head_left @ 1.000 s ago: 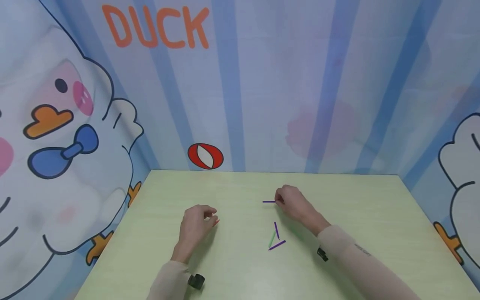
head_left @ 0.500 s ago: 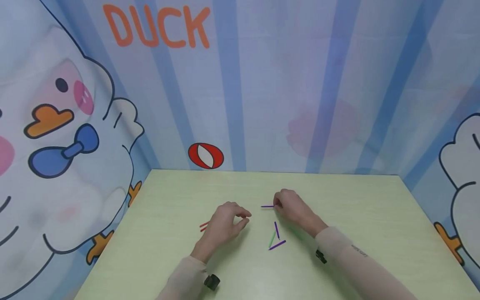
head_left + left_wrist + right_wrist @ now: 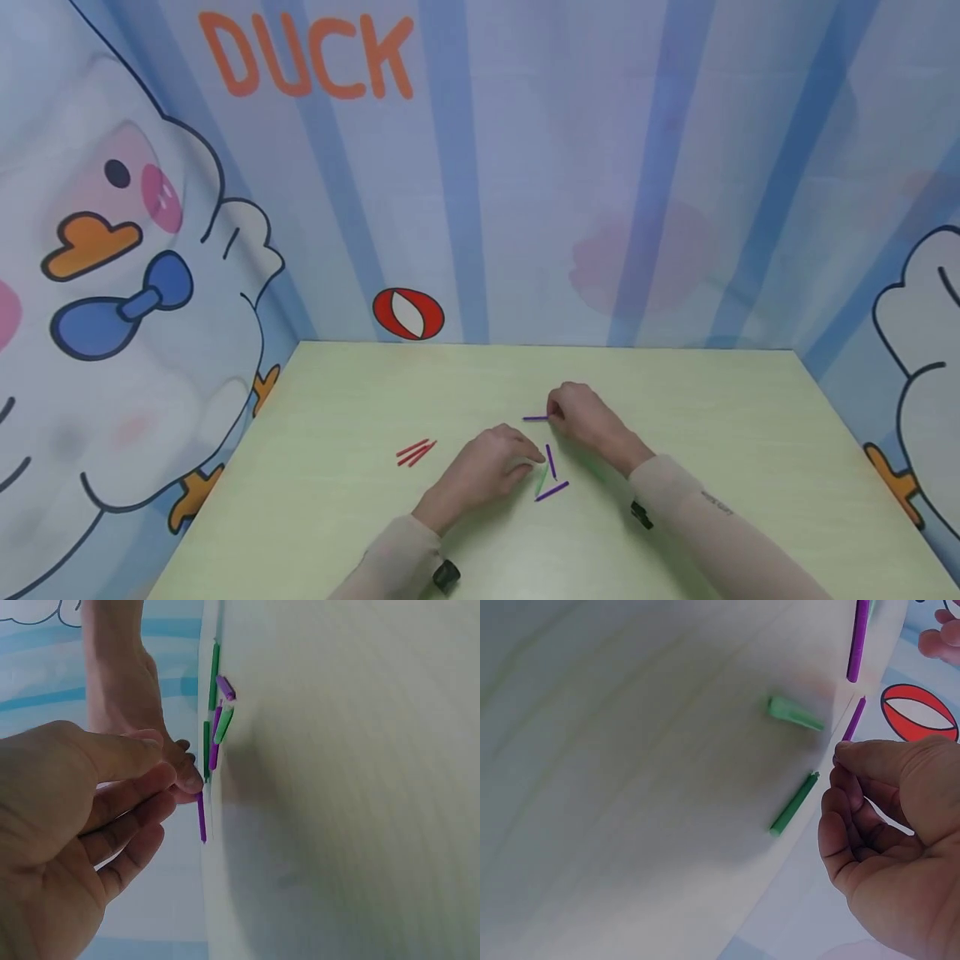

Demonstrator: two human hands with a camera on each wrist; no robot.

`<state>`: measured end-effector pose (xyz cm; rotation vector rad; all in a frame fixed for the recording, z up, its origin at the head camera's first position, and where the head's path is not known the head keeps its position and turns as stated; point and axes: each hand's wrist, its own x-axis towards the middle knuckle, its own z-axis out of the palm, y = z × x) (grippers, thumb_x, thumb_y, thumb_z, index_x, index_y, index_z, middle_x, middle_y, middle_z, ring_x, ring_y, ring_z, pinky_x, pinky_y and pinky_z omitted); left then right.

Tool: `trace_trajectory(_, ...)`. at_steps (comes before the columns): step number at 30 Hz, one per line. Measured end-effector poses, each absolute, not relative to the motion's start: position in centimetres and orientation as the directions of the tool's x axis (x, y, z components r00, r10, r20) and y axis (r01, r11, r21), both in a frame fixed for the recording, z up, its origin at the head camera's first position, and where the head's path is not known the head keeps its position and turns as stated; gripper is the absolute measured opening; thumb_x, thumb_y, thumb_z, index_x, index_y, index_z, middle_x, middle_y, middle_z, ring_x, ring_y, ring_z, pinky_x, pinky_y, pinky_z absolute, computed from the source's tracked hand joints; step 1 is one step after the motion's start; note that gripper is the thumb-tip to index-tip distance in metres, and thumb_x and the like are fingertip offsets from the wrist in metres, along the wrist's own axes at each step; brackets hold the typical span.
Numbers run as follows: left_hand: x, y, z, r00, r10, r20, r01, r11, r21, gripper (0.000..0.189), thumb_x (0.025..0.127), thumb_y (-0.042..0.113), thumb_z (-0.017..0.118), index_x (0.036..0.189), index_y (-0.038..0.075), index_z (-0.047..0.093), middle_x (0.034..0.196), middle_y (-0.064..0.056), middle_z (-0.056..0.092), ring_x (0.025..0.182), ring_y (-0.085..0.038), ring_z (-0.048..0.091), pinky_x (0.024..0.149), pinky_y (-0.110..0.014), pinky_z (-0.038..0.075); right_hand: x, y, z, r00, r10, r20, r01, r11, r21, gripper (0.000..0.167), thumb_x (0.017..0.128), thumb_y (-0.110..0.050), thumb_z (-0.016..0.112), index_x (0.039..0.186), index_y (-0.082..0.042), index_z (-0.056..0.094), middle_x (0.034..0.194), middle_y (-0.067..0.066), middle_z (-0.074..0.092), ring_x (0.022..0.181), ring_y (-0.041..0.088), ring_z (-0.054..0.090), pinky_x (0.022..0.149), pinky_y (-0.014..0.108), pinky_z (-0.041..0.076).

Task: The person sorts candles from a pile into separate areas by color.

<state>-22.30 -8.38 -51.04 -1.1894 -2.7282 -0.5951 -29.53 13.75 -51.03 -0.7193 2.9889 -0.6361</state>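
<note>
Red sticks [image 3: 416,452] are parked left of centre. Left hand [image 3: 487,471], frame centre: nothing gripped. Held purple stick [image 3: 535,418], right of centre, is pinched at one end, so could be twisted. Light green stick [image 3: 542,481] and loose purple sticks [image 3: 552,491] are crowded by left fingertips; could be nudged. Right hand [image 3: 596,421] might be obstructed by dark green stick [image 3: 793,804], mid right in right wrist view.

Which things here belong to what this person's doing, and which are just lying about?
Likely in use:
Thin purple stick, pinched in the right grip
Two other thin purple sticks, lying nearby
Thin green sticks, beside these

Probably just about:
Thin red sticks, apart at left, perhaps spares
Pale-blue duck-print backdrop, scenery
</note>
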Motion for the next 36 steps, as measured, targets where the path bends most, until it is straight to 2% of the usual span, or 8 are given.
trace_trajectory(6, -22.4, -6.9, -51.9, -0.618, 0.729, 0.294, 0.786, 0.576, 0.225, 0.018, 0.103, 0.005, 0.077, 0.114, 0.015, 0.088, 0.118, 0.001, 0.083, 0.115, -0.016, 0.074, 0.104, -0.028, 0.058, -29.7, 13.8, -51.3, -0.882, -0.456, 0.116, -0.463, 0.795, -0.391, 0.009, 0.098, 0.004, 0.075, 0.092, -0.003, 0.077, 0.087, 0.006, 0.071, 0.083, 0.021, 0.069, 0.079, 0.037, 0.063)
trace_trajectory(9, -22.8, -5.9, -52.1, -0.6, 0.742, 0.298, 0.798, 0.579, 0.164, 0.018, 0.105, 0.008, 0.077, 0.113, 0.018, 0.089, 0.121, 0.003, 0.083, 0.117, -0.014, 0.074, 0.103, -0.029, 0.058, -30.8, 14.4, -53.1, -0.878, -0.457, 0.143, -0.474, 0.789, -0.39, 0.011, 0.097, 0.001, 0.074, 0.09, -0.006, 0.078, 0.086, 0.003, 0.071, 0.081, 0.019, 0.068, 0.076, 0.038, 0.063)
trace_trajectory(12, -23.2, -5.0, -52.0, -0.605, 0.747, 0.275, 0.793, 0.599, 0.116, 0.016, 0.105, 0.013, 0.079, 0.112, 0.022, 0.089, 0.119, 0.008, 0.083, 0.115, -0.01, 0.074, 0.097, -0.026, 0.057, -32.6, 15.2, -55.9, -0.877, -0.454, 0.159, -0.477, 0.783, -0.398, 0.012, 0.095, -0.002, 0.071, 0.089, -0.01, 0.078, 0.085, 0.0, 0.07, 0.08, 0.016, 0.067, 0.074, 0.037, 0.061)
trace_trajectory(18, -23.6, -3.8, -51.8, -0.626, 0.747, 0.223, 0.772, 0.635, 0.04, 0.022, 0.104, 0.012, 0.078, 0.101, 0.03, 0.09, 0.101, 0.017, 0.082, 0.093, -0.005, 0.069, 0.08, -0.024, 0.048, -34.7, 15.6, -59.0, -0.864, -0.473, 0.171, -0.501, 0.781, -0.372, 0.013, 0.095, -0.003, 0.072, 0.088, -0.013, 0.079, 0.085, -0.002, 0.07, 0.079, 0.015, 0.066, 0.071, 0.033, 0.059)
trace_trajectory(22, -23.6, -3.7, -51.7, -0.643, 0.739, 0.198, 0.755, 0.655, 0.009, 0.026, 0.103, 0.011, 0.077, 0.095, 0.032, 0.09, 0.094, 0.019, 0.08, 0.089, -0.006, 0.067, 0.08, -0.026, 0.048, -34.0, 15.4, -57.9, -0.853, -0.487, 0.187, -0.52, 0.767, -0.377, 0.011, 0.097, -0.005, 0.074, 0.09, -0.012, 0.078, 0.085, -0.002, 0.07, 0.079, 0.013, 0.065, 0.072, 0.032, 0.059)
trace_trajectory(27, -23.6, -4.0, -51.6, -0.652, 0.737, 0.179, 0.749, 0.663, 0.003, 0.025, 0.104, 0.013, 0.078, 0.099, 0.033, 0.091, 0.096, 0.021, 0.081, 0.094, -0.007, 0.069, 0.079, -0.025, 0.047, -31.7, 15.0, -54.6, -0.844, -0.502, 0.187, -0.532, 0.74, -0.412, 0.009, 0.099, -0.003, 0.074, 0.092, -0.006, 0.078, 0.087, 0.005, 0.07, 0.079, 0.019, 0.066, 0.071, 0.036, 0.059)
trace_trajectory(32, -23.6, -4.1, -51.5, -0.66, 0.732, 0.168, 0.743, 0.669, 0.006, 0.022, 0.104, 0.014, 0.079, 0.102, 0.032, 0.091, 0.097, 0.02, 0.081, 0.094, -0.007, 0.069, 0.08, -0.025, 0.048, -33.6, 15.6, -57.6, -0.848, -0.492, 0.197, -0.527, 0.74, -0.419, 0.008, 0.097, -0.004, 0.075, 0.091, -0.008, 0.077, 0.086, 0.003, 0.069, 0.079, 0.019, 0.065, 0.07, 0.034, 0.058)
trace_trajectory(36, -23.6, -3.9, -51.5, -0.665, 0.73, 0.156, 0.74, 0.673, 0.004, 0.022, 0.103, 0.013, 0.081, 0.1, 0.032, 0.092, 0.095, 0.019, 0.081, 0.092, -0.006, 0.069, 0.08, -0.026, 0.049, -33.7, 15.6, -58.0, -0.839, -0.503, 0.205, -0.541, 0.737, -0.406, 0.008, 0.096, -0.003, 0.075, 0.091, -0.007, 0.078, 0.085, 0.004, 0.069, 0.078, 0.02, 0.065, 0.068, 0.034, 0.058)
